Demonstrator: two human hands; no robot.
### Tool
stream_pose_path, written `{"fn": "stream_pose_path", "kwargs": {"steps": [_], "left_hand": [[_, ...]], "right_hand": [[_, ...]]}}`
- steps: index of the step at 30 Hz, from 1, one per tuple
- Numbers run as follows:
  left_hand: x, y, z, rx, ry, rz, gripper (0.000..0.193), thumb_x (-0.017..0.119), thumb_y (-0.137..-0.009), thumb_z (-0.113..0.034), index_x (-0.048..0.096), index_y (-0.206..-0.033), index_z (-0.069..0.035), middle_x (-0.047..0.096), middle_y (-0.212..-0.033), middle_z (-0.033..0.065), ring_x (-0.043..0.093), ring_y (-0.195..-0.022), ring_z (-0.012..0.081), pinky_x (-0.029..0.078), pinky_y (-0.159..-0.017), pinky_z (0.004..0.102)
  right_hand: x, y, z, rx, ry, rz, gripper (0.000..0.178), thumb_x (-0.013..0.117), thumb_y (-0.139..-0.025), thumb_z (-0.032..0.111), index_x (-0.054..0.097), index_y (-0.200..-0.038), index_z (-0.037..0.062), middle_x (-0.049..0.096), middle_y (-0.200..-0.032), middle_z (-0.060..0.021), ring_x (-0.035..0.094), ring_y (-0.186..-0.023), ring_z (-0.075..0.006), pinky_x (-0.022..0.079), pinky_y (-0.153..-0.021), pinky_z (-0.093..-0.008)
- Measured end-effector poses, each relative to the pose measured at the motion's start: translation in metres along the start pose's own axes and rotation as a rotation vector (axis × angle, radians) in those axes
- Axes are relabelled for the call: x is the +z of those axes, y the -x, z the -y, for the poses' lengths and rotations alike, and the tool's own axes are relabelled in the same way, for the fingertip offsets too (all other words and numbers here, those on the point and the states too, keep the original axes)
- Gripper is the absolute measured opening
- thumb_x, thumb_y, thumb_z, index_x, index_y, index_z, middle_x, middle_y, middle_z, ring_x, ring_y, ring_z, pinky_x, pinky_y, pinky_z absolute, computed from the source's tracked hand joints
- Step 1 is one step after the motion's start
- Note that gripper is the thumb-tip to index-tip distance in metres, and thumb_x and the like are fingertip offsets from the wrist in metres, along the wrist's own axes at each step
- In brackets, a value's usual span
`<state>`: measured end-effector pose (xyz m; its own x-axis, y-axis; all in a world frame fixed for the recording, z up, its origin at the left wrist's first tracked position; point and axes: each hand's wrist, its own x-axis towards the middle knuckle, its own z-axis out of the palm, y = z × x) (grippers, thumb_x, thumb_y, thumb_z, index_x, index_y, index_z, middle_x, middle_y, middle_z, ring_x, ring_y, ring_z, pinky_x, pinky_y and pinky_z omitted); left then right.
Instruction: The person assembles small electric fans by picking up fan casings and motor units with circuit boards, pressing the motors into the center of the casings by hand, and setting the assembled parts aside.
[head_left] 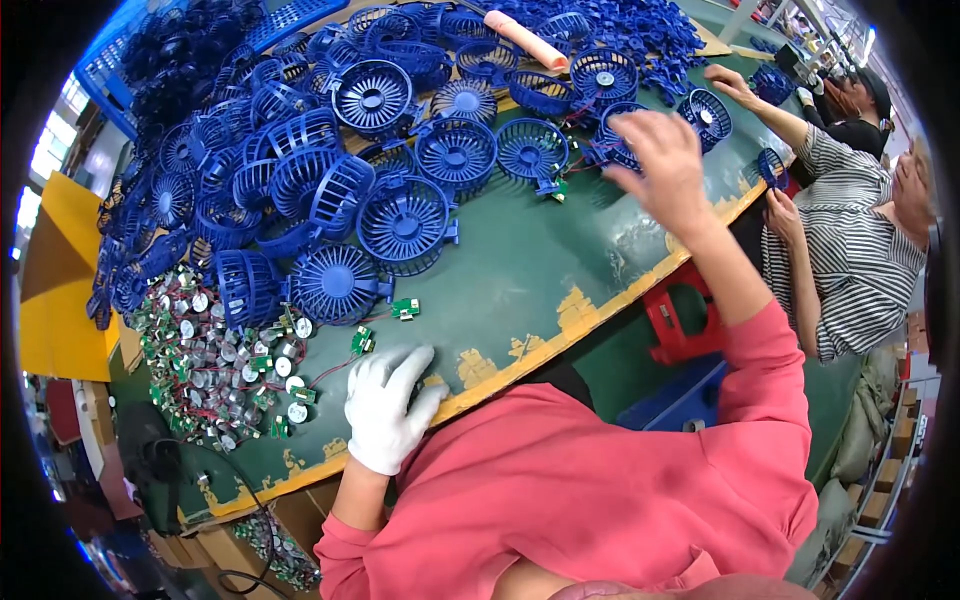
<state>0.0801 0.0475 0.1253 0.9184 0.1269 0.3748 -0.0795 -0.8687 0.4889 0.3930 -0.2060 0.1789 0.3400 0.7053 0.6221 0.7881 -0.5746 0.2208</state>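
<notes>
Left hand (388, 415), gloved white: fingers are bending loosely, thumb is standing apart from index. Green circuit board (362, 341) is lying just beyond these fingertips; heap of small motors (215, 365) is lying to their left. Right hand (665, 172), bare: fingers are extending, slightly parted, thumb apart. Blue fan housing (606, 149) is sitting partly behind them; contact cannot be told. Second blue housing (706, 118) is lying right of the fingertips.
</notes>
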Motion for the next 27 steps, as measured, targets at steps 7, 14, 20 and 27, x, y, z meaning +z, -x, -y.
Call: {"fn": "stream_pose_path", "kwargs": {"steps": [7,14,20,27], "left_hand": [[0.002,-0.005,0.003,0.018,-0.012,0.001,0.044,0.075,-0.066,-0.018,0.065,-0.108,-0.011,0.061,-0.104,0.0075,0.056,-0.098,0.0273,0.041,-0.090,0.0386],[0.000,-0.002,0.000,0.001,-0.028,0.003,0.043,0.075,-0.066,-0.017,0.066,-0.107,-0.011,0.061,-0.105,0.0065,0.056,-0.098,0.0270,0.041,-0.091,0.0382],[-0.002,-0.004,-0.001,0.027,-0.042,0.004,0.041,0.075,-0.066,-0.016,0.065,-0.105,-0.009,0.062,-0.103,0.0082,0.057,-0.096,0.0284,0.043,-0.088,0.0383],[-0.002,0.000,0.003,-0.002,-0.038,0.015,0.040,0.076,-0.070,-0.020,0.065,-0.107,-0.011,0.061,-0.102,0.0080,0.057,-0.096,0.0286,0.043,-0.087,0.0390]], "right_hand": [[0.038,0.029,-0.030,0.070,0.177,0.225,0.077,0.079,-0.064,0.019,0.047,-0.134,0.0171,0.057,-0.113,-0.0033,0.053,-0.114,-0.0205,0.033,-0.103,-0.0441],[0.060,0.042,-0.107,0.130,0.312,0.194,0.094,0.081,-0.061,0.019,0.035,-0.144,0.0194,0.049,-0.133,-0.0027,0.047,-0.123,-0.0192,0.032,-0.104,-0.0427],[0.091,0.035,-0.166,0.360,0.695,0.187,0.072,0.066,-0.078,0.015,0.035,-0.144,0.0205,0.043,-0.140,-0.0039,0.046,-0.123,-0.0219,0.036,-0.100,-0.0475],[0.057,0.003,-0.078,0.155,0.064,-0.063,0.049,0.054,-0.083,-0.001,0.053,-0.130,0.0114,0.055,-0.127,-0.0116,0.056,-0.111,-0.0306,0.044,-0.094,-0.0396]]}}
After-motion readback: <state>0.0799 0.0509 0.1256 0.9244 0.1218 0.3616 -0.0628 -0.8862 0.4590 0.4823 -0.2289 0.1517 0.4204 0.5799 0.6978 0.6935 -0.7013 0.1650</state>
